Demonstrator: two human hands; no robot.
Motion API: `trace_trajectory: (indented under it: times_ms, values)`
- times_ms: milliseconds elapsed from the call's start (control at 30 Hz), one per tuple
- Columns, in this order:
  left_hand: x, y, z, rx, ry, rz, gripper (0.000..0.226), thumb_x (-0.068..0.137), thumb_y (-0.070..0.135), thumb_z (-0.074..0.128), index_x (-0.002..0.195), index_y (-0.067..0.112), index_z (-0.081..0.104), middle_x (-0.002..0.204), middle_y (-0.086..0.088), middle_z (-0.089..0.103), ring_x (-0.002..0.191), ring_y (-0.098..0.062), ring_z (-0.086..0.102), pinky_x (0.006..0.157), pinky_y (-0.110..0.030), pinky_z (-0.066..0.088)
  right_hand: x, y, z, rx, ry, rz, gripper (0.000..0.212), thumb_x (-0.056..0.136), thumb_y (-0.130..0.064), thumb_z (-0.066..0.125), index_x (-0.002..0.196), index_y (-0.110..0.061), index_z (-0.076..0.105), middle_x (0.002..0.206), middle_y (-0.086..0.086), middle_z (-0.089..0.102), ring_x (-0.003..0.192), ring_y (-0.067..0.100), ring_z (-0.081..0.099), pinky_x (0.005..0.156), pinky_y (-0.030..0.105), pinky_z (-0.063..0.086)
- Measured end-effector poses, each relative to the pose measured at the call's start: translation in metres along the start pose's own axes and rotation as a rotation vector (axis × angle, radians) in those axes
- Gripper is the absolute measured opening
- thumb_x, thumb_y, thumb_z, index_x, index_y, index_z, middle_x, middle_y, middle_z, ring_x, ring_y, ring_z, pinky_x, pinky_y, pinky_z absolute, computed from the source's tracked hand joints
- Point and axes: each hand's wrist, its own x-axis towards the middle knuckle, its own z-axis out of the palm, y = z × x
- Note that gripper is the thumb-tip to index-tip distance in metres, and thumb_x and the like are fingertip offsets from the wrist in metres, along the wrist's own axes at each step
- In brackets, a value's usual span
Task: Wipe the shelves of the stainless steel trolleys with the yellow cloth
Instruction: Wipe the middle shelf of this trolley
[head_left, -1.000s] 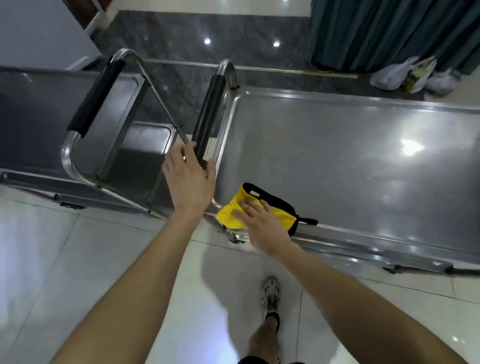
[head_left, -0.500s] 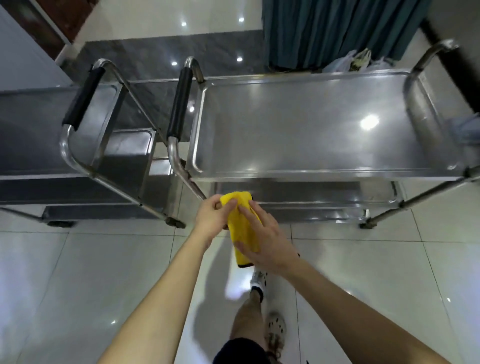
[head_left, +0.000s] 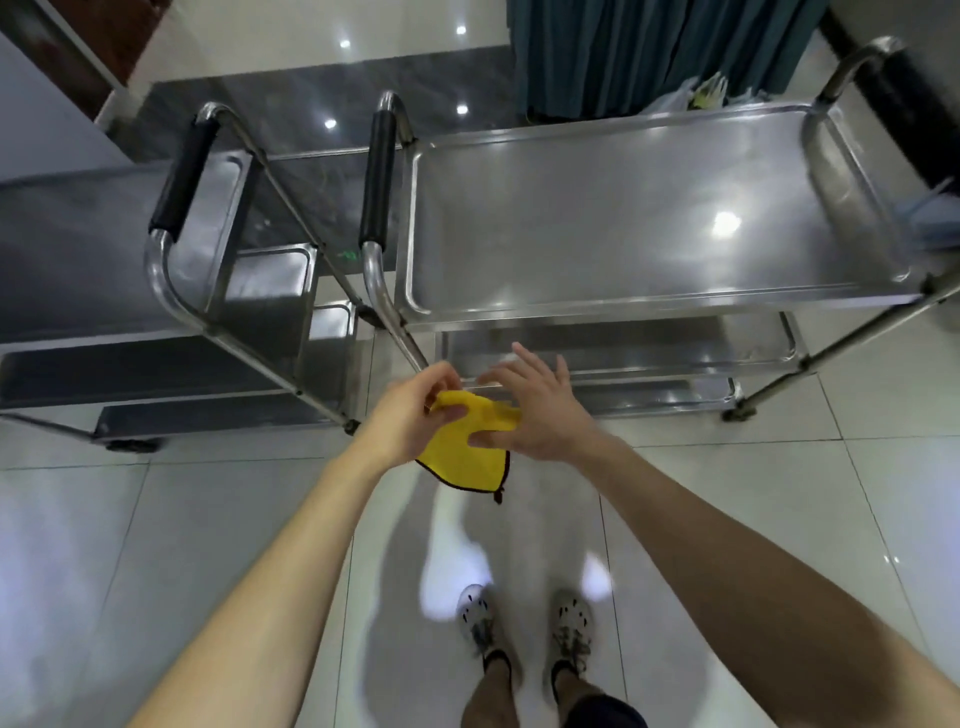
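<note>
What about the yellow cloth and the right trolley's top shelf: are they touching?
Apart. In the head view the left hand pinches the yellow cloth in the air; a lower shelf shows between it and the top shelf.

You have one yellow cloth (head_left: 467, 452) and two hands at it, left hand (head_left: 410, 415) and right hand (head_left: 540, 410). Beyond the cloth stand two trolleys, left trolley (head_left: 104, 249) and right trolley (head_left: 649, 218), the latter showing three shelves. Below the cloth: two shoes (head_left: 475, 616).
</note>
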Motion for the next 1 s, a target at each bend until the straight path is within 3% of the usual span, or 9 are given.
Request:
trace_trajectory:
  times_ms: [67,133,200,300,467,567,700,867,1000]
  values:
    - [-0.004,-0.008,-0.003,-0.046,-0.003,-0.006,0.021,0.095,0.016,0.082,0.109,0.014,0.065,0.097,-0.007,0.075,0.093,-0.031,0.071,0.087,-0.052,0.058,0.002,-0.017,0.002,0.156,0.024,-0.019,0.060,0.081,-0.069,0.079,0.130,-0.039,0.063,0.134,-0.012,0.065,0.136,0.017,0.054,0.118,0.058,0.040]
    - [-0.006,-0.020,-0.007,-0.121,-0.016,-0.033,0.028,0.093,0.015,0.084,0.112,0.017,0.064,0.099,-0.006,0.075,0.095,-0.030,0.073,0.089,-0.052,0.060,0.003,-0.033,0.005,0.281,0.022,-0.022,0.032,0.086,-0.047,0.085,0.110,-0.031,0.069,0.102,-0.010,0.073,0.098,0.016,0.068,0.088,0.048,0.056]
    - [-0.007,-0.041,-0.011,-0.209,-0.112,-0.120,0.045,0.087,0.016,0.089,0.124,0.021,0.062,0.110,-0.005,0.075,0.104,-0.028,0.073,0.095,-0.051,0.061,0.003,-0.040,0.008,0.300,0.060,-0.014,0.018,0.090,-0.031,0.082,0.100,-0.027,0.067,0.089,-0.008,0.070,0.086,0.017,0.065,0.077,0.043,0.055]
    - [-0.007,-0.081,0.001,0.058,-0.313,-0.217,0.054,0.083,0.030,0.092,0.129,0.028,0.066,0.119,0.004,0.070,0.113,-0.023,0.068,0.096,-0.045,0.058,-0.002,-0.037,0.014,0.293,0.159,0.009,0.016,0.094,-0.022,0.076,0.101,-0.030,0.064,0.089,-0.012,0.067,0.084,0.014,0.061,0.075,0.039,0.054]
    - [0.003,-0.116,0.030,-0.089,-0.057,-0.289,0.035,0.084,0.030,0.092,0.096,0.028,0.060,0.098,0.006,0.069,0.094,-0.019,0.067,0.068,-0.025,0.047,-0.004,-0.009,0.026,0.328,0.216,0.230,0.017,0.098,-0.010,0.065,0.112,-0.021,0.065,0.100,0.000,0.072,0.091,0.023,0.065,0.081,0.047,0.056]
    - [0.016,-0.123,0.039,-0.243,0.004,-0.300,0.045,0.084,0.036,0.093,0.101,0.033,0.052,0.100,0.003,0.072,0.090,-0.016,0.070,0.071,-0.032,0.059,0.002,0.013,0.036,0.424,0.274,0.367,0.018,0.102,-0.021,0.066,0.119,-0.015,0.066,0.106,0.004,0.073,0.095,0.026,0.066,0.084,0.047,0.056]
    - [0.050,-0.151,0.065,-0.237,0.112,-0.255,0.034,0.096,0.035,0.082,0.107,0.033,0.049,0.104,0.001,0.066,0.090,-0.021,0.068,0.074,-0.041,0.060,0.020,0.059,0.072,0.354,0.281,0.401,0.028,0.102,-0.048,0.066,0.102,-0.020,0.063,0.086,-0.003,0.065,0.079,0.020,0.060,0.066,0.037,0.044]
    - [0.113,-0.210,0.135,-0.219,0.224,-0.155,0.018,0.101,0.022,0.076,0.106,0.028,0.059,0.105,0.010,0.067,0.096,-0.002,0.063,0.078,-0.028,0.050,0.052,0.146,0.151,0.307,0.347,0.486,0.020,0.107,-0.043,0.055,0.094,-0.028,0.050,0.075,-0.009,0.055,0.069,0.016,0.054,0.055,0.033,0.033]
    - [0.167,-0.241,0.188,-0.210,0.347,-0.171,0.028,0.097,0.015,0.078,0.103,0.023,0.052,0.090,0.005,0.062,0.082,-0.017,0.059,0.066,-0.025,0.041,0.085,0.203,0.199,0.311,0.355,0.551,0.018,0.109,-0.037,0.049,0.115,-0.021,0.055,0.092,0.001,0.063,0.085,0.031,0.060,0.059,0.034,0.035]
